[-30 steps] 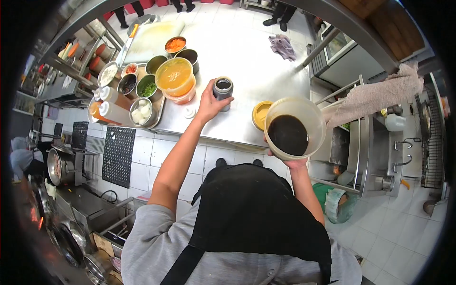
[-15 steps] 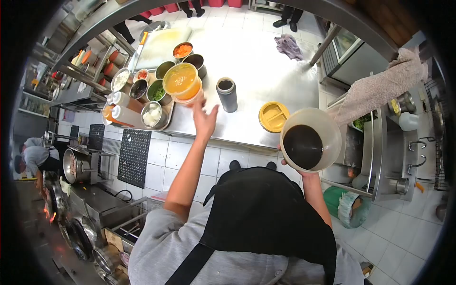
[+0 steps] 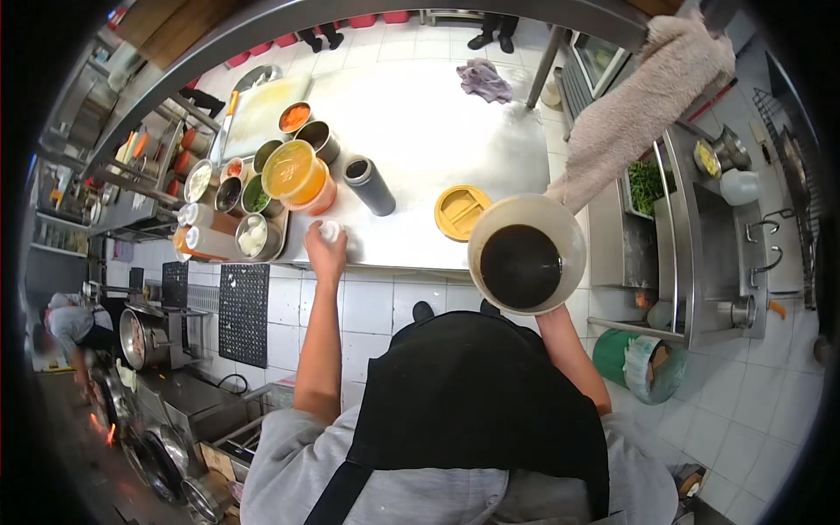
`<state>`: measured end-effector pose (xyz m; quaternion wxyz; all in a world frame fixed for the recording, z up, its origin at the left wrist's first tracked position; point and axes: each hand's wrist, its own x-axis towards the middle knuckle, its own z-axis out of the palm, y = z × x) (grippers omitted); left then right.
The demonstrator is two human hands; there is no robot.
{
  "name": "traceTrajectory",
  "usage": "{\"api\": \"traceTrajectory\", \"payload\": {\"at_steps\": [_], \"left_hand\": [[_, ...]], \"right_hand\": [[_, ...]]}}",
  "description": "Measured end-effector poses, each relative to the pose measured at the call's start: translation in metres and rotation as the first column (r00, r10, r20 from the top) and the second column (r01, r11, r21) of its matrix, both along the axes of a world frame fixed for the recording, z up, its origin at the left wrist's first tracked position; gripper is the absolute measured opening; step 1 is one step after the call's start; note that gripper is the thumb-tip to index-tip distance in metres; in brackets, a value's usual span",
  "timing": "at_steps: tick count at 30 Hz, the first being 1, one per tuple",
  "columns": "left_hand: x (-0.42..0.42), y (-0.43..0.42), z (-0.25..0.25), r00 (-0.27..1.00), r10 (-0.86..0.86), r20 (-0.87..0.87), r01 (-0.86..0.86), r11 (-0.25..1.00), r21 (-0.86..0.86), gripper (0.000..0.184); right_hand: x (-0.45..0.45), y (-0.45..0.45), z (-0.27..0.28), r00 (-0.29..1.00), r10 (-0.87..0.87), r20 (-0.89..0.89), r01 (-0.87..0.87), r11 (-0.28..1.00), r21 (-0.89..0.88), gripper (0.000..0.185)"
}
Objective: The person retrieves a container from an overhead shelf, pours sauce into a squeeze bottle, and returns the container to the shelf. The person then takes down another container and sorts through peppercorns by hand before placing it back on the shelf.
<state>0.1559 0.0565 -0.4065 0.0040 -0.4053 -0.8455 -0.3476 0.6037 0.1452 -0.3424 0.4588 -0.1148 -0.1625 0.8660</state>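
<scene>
My left hand point(image 3: 325, 254) is closed round a small white cap point(image 3: 330, 230) at the front edge of the steel table. Behind it stands an uncapped squeeze bottle point(image 3: 374, 194) with dark contents. My right hand point(image 3: 551, 317), mostly hidden, holds up a translucent plastic tub point(image 3: 573, 249) with dark liquid point(image 3: 522, 267) inside. Left of the tub, a yellow lid point(image 3: 463, 213) lies on the table. Just beyond my left hand, a tub of orange liquid point(image 3: 293, 172) sits on another tub.
At the left are metal cups, one with peeled white pieces point(image 3: 253, 236), and sauce bottles point(image 3: 211, 241). A knife point(image 3: 229, 119) lies on the cutting board point(image 3: 269, 112). A towel point(image 3: 643, 105) hangs at the right. One person point(image 3: 74, 319) works by the stove flames.
My left hand has moved towards the table's front edge and closed on the white cap. The view has shifted; the tub of dark liquid remains in my right hand.
</scene>
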Motion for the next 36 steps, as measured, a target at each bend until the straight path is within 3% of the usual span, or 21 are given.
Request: {"api": "traceTrajectory", "payload": {"at_steps": [1,4,7,10,12,15,18,24,27,29,30,32,34,36], "left_hand": [[0.015,-0.007,0.019,0.999,0.018,0.044,-0.020,0.999,0.040,0.060],[0.083,-0.019,0.087,0.901,-0.130,0.413,0.104,0.991,0.084,0.058],[0.113,-0.014,0.139,0.924,-0.305,0.232,0.237,0.931,0.279,0.059],[0.100,0.017,0.193,0.967,-0.252,0.031,0.233,0.930,0.285,0.056],[0.074,0.052,0.217,0.959,-0.281,0.046,0.268,0.947,0.178,0.055],[0.037,0.081,0.203,0.898,-0.379,-0.223,0.391,0.920,0.010,0.054],[0.032,0.094,0.207,0.899,-0.398,-0.182,0.380,0.916,-0.127,0.054],[0.035,0.095,0.212,0.904,-0.404,-0.141,0.367,0.902,-0.229,0.063],[0.044,0.089,0.214,0.845,-0.425,-0.324,0.453,0.891,0.011,0.054],[0.064,0.085,0.228,0.902,-0.274,-0.333,0.365,0.897,0.250,0.040],[0.074,0.080,0.231,0.926,-0.198,-0.320,0.313,0.877,0.364,0.033],[0.110,0.064,0.218,0.962,-0.271,-0.036,0.264,0.889,0.374,0.018],[0.140,0.064,0.157,0.892,-0.448,0.054,0.413,0.859,0.303,0.011],[0.174,0.077,0.116,0.795,-0.579,0.181,0.562,0.815,0.138,0.020]], "right_hand": [[0.002,0.001,-0.005,1.000,-0.001,-0.018,0.001,1.000,-0.011,0.059],[0.009,0.006,-0.007,0.999,0.017,-0.044,-0.018,1.000,-0.013,0.063],[0.008,0.005,0.019,0.996,0.059,-0.065,-0.057,0.998,0.027,0.066],[0.018,0.005,0.020,0.995,0.091,-0.046,-0.090,0.996,0.018,0.071],[0.033,0.010,0.003,0.992,0.126,-0.016,-0.126,0.992,0.011,0.074],[0.040,0.012,-0.012,0.991,0.130,0.008,-0.130,0.990,0.054,0.081],[0.042,0.010,-0.013,0.990,0.136,-0.024,-0.135,0.990,0.047,0.087],[0.048,0.009,-0.018,0.996,0.091,-0.020,-0.090,0.995,0.044,0.089],[0.054,0.006,-0.015,0.998,0.053,-0.032,-0.053,0.999,0.005,0.086],[0.059,0.003,-0.015,1.000,0.013,-0.022,-0.013,1.000,-0.009,0.083],[0.062,0.002,-0.016,1.000,-0.003,-0.028,0.003,1.000,-0.010,0.080],[0.068,-0.001,-0.018,0.999,-0.036,-0.039,0.036,0.999,-0.012,0.073],[0.073,-0.002,-0.022,0.997,-0.027,-0.067,0.024,0.998,-0.050,0.068],[0.079,-0.004,-0.020,0.995,-0.025,-0.092,0.018,0.997,-0.079,0.064]]}}
